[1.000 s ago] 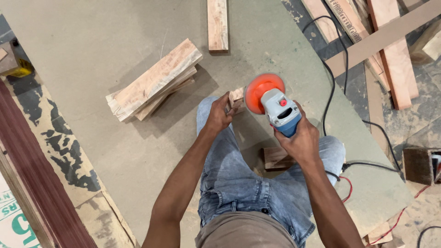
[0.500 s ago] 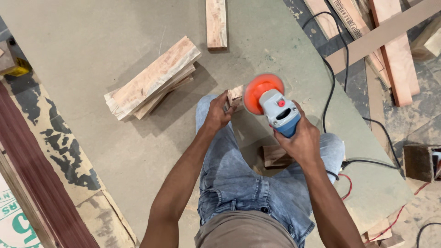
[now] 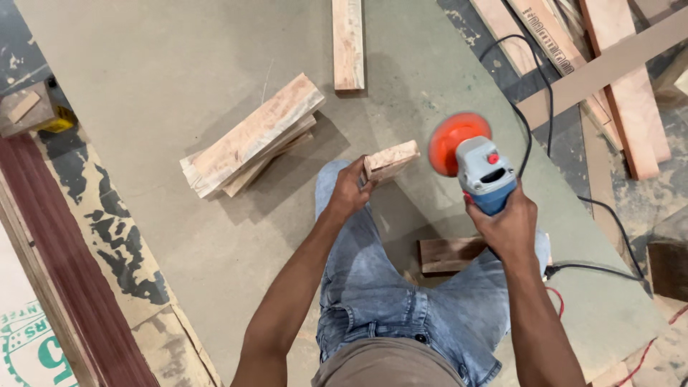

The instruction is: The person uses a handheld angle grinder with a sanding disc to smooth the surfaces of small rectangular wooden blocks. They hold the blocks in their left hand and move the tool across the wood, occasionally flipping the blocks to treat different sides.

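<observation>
Seated on a large grey-green board [image 3: 179, 64], blue jeans [image 3: 373, 287] in view, knees bent. Left hand [image 3: 349, 192] closed around the near end of a small wood block [image 3: 390, 159], grip clamped on it, thumb on top, block held up over the left knee and angled up to the right. Right hand [image 3: 510, 228] wrapped tight round the blue-grey body of a power sander [image 3: 481, 168], grip clamped on the handle; red button on top of the casing. Orange sanding disc [image 3: 453, 140] at the front end, just beside the free end of the block but apart from it, small gap between. Black cord [image 3: 534, 93] running from the tool across the board, over the right edge, to the floor.

Stack of pale wood pieces [image 3: 251, 136] lying on the board left of the hands, well apart from them, tilted diagonally. Single long plank [image 3: 348, 43] flat on the board at top centre, running off the frame. Dark wood piece [image 3: 451, 254] on the board under the right forearm, between the knees. Loose planks [image 3: 623, 86] piled on the dusty floor at top right. Dark red-brown beam [image 3: 64, 272] along the left side, past the board's edge.
</observation>
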